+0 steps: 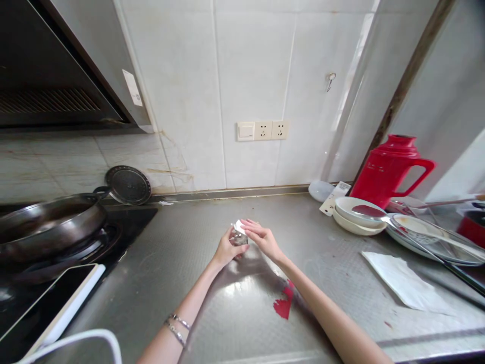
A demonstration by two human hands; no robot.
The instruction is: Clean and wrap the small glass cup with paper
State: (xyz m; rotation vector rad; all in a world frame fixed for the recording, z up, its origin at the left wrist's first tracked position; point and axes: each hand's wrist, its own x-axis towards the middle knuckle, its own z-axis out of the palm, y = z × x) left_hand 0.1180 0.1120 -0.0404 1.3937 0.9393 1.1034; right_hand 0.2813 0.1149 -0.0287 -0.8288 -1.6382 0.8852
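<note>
A small clear glass jar (241, 237) stands at the middle of the steel counter. Wrapped round its left side and front is my left hand (226, 247), with bracelets on the wrist. A white piece of paper or tissue (239, 226) lies over the jar's top. My right hand (262, 237) has its fingers stretched out together, and their tips touch the white piece from the right. Torn red paper (283, 302) lies on the counter beside my right forearm.
On the left are a pan (49, 222) on the stove, a round black lid (128, 185) and a phone-like device (53, 308) with a white cable. To the right stand a red thermos (386, 169), stacked bowls (358, 228), plates with utensils and a white napkin (405, 283).
</note>
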